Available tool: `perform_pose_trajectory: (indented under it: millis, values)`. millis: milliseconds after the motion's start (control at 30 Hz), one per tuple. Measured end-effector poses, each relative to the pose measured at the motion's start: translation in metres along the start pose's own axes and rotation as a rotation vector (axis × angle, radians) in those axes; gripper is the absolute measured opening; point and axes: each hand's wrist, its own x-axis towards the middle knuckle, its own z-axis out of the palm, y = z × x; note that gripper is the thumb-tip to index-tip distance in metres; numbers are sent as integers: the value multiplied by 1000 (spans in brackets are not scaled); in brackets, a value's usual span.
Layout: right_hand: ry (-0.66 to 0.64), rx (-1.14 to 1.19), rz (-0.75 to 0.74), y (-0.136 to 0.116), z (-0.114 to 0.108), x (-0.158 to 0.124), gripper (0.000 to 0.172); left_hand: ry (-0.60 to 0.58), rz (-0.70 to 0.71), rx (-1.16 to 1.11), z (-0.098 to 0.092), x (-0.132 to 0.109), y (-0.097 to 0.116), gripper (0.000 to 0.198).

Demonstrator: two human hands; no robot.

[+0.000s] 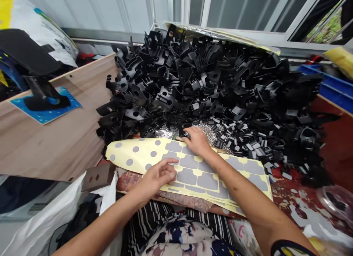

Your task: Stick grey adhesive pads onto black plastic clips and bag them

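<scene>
My left hand is over the sheets of stickers, index finger stretched out and the other fingers loosely curled, with nothing visible in it. These yellow sheets carry grey round and tab-shaped stickers and lie stacked in front of me. Beyond their far edge, my right hand has its thumb and fingertips closed around a small black plastic part; the hand partly hides the grip. Small shiny metal pieces lie beside that hand, and more silvery ones are to its left.
A large heap of black plastic clips rises behind the sheets. Small black-and-grey pieces are scattered to the right. A black stand sits on the wooden board at left. A blue crate and a clear round container are at right.
</scene>
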Motion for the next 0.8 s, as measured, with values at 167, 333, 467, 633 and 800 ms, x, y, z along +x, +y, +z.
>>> perform_pose_trajectory:
  millis: [167, 333, 467, 633, 800]
  values:
    - [-28, 34, -31, 3, 2, 13, 20, -14, -108, -476, 55, 27, -27, 56]
    - [170, 401, 81, -18, -36, -49, 18, 253, 222, -183, 55, 35, -18, 69]
    - [128, 973, 266, -46, -37, -98, 16, 170, 498, 111, 39, 41, 1, 64]
    - [139, 876, 303, -51, -20, -134, 25, 167, 224, -195, 15, 47, 11, 61]
    - [21, 470, 70, -55, -3, -169, 30, 226, 143, -89, -7, 43, 10, 65]
